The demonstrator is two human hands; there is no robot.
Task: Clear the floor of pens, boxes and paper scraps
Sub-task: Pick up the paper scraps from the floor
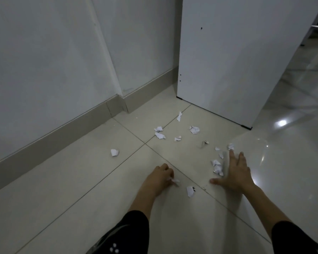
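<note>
At left centre a lone scrap (pixel 114 152) lies by the wall. Your left hand (pixel 161 176), curled near bottom centre, seems to pinch a scrap (pixel 175 181). More scraps (pixel 194 129) dot the middle tiles. Your right hand (pixel 236 173) lies spread flat beside a crumpled piece (pixel 217 167), likely to sweep it in, holding nothing.

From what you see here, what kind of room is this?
Probably an office or study room: a glossy tiled floor, a plain wall with a baseboard, and a white furniture panel, perhaps a desk side. Paper scraps lie scattered.
</note>
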